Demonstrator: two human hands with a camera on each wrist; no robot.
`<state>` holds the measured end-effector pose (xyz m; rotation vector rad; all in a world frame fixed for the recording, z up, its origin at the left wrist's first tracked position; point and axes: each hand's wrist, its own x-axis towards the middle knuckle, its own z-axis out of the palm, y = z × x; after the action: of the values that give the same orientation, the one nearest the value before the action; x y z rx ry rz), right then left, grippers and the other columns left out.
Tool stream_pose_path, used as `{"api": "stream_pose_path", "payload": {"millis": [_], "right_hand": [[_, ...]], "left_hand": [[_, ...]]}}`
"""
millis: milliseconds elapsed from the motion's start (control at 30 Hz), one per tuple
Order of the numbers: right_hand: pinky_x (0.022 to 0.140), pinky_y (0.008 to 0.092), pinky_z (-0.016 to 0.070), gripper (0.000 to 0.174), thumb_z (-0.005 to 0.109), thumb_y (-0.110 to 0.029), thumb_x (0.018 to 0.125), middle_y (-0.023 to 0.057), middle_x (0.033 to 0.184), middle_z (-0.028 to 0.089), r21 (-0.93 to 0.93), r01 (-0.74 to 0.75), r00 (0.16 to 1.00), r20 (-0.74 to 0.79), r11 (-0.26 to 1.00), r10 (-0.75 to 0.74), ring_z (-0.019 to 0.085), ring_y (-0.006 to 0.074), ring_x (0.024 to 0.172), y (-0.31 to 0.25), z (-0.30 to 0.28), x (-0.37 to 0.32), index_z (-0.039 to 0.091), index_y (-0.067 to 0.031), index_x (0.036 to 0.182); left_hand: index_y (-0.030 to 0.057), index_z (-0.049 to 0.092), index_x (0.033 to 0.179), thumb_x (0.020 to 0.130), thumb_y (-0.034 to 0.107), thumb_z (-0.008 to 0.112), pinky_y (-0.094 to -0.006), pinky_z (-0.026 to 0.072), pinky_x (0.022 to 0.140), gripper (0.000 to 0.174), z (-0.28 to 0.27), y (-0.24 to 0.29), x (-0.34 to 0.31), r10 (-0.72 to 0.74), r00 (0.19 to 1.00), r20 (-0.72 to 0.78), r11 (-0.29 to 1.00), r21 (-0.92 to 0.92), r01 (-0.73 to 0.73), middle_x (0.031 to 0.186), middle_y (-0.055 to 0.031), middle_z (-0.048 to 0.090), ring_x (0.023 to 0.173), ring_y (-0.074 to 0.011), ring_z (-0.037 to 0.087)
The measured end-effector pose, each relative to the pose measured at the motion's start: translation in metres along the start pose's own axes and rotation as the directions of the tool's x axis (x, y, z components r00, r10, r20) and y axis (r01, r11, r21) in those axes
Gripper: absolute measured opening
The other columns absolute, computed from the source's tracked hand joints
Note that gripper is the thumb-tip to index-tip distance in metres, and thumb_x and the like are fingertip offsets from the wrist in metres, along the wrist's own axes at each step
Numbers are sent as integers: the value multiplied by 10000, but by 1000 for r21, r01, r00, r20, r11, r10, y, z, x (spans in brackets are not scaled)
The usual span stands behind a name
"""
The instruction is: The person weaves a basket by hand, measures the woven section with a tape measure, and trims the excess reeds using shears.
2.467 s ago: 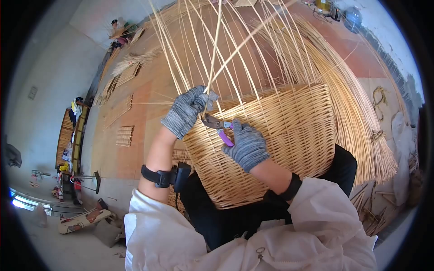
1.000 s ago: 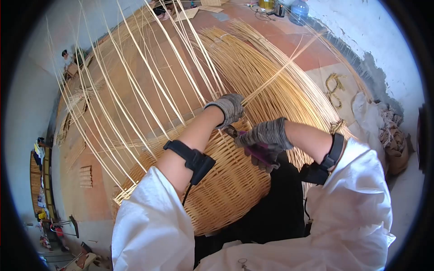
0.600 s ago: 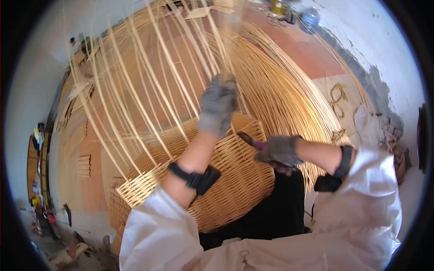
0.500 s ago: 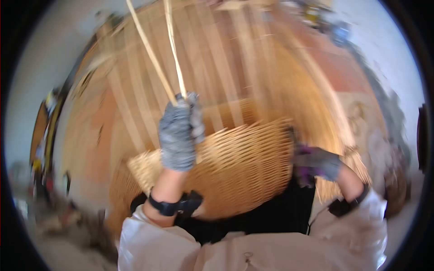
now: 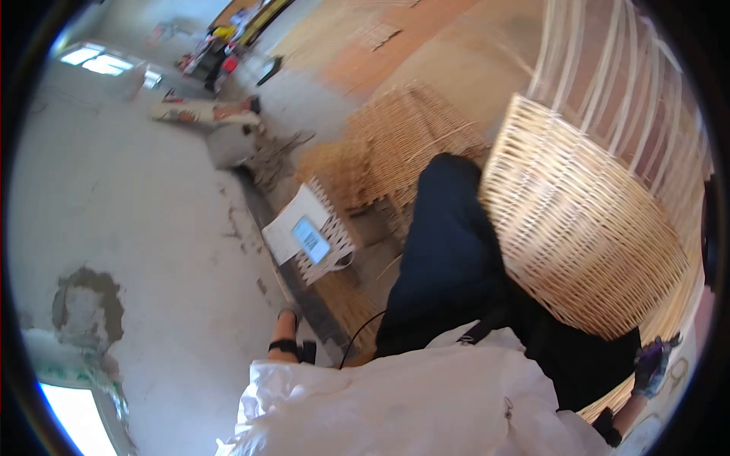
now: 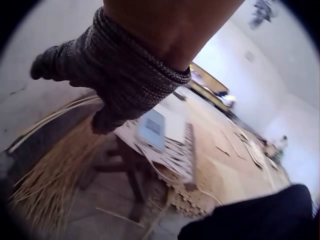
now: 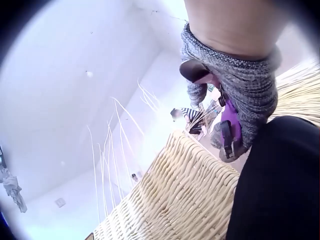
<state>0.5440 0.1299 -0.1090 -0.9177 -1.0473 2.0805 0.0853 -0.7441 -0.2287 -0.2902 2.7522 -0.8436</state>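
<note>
In the left wrist view my gloved left hand [image 6: 110, 75] has its fingers stretched out, with nothing in them. Below it lies a bundle of thin canes [image 6: 55, 170] by the wall, and two longer canes [image 6: 55, 117] lie across near the fingers. From the head only that forearm shows; the hand is mostly hidden beyond it. My gloved right hand [image 5: 652, 366], low at the right edge, grips purple-handled pruning shears [image 7: 231, 122]. Beside it a half-woven wicker basket [image 5: 578, 220] leans on my lap, its long upright canes [image 5: 608, 76] rising from the rim.
A small stool with a white cover [image 5: 293, 220] stands to my left, a phone [image 5: 310, 239] on it. Woven wicker pieces [image 5: 411, 137] lie beyond my knee. The wall [image 5: 137, 213] is at the left. People [image 7: 192, 120] sit farther off.
My head has turned left. The left hand, which held two canes upright, has swung down to the left and let go of them. The right hand keeps the shears, now at the far right.
</note>
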Motion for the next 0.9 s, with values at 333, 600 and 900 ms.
{"api": "stream_pose_path", "payload": {"millis": [333,600,900], "right_hand": [[380,325,343,137,609,-222,742,-5,483,413,223,75,835,-546,972,61,415,171,389,24,-14,-66,502,-143,706],[360,354,422,123,561,-185,748,30,507,426,307,-9,718,-661,952,220,447,205,365,83,-29,-123,467,-113,781],[475,283,458,177,577,-143,762,51,719,544,-127,84,869,-477,988,-135,554,153,586,47,61,-95,524,-43,898]], "left_hand": [[49,599,948,736,139,655,-306,484,749,238,-522,328,-228,721,14,-692,-353,-385,-852,944,-129,601,856,-245,591],[108,462,1188,652,534,613,-505,218,974,701,-547,579,-487,580,-199,-790,-139,144,-980,1130,-98,511,1109,-250,444],[189,565,920,534,302,689,-424,306,869,420,-610,563,-457,635,26,-772,-117,-129,-985,896,-11,589,882,-230,546]]}}
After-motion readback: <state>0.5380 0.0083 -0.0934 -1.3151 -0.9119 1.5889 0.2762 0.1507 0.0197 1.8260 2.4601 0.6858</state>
